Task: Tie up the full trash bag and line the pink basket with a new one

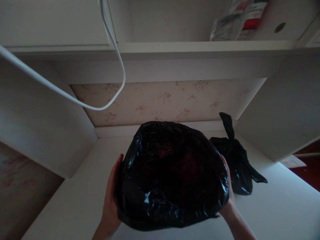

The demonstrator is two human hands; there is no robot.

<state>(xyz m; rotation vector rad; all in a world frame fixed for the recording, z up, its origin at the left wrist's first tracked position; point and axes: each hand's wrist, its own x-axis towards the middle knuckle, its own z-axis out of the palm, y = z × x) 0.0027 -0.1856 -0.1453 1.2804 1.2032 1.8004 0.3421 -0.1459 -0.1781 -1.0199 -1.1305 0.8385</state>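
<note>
The open bag (172, 173) held between the left hand (111, 196) and the right hand (228, 196) is glossy black, with pale grey glints along its crinkled rim and a faint dark red tint deep inside (too dim to tell what causes it). A 2nd bag (237, 163), knotted, is the same black. The desk top (275, 206) is white, shading to bluish grey in the low light. The back panel (170, 103) is cream with small scattered pink flowers. The cable (75, 100) is white. The shelf (200, 46) is white, and the packet (237, 20) on it is grey-white with red patches. The floor (310, 170) is dark red-brown.
</note>
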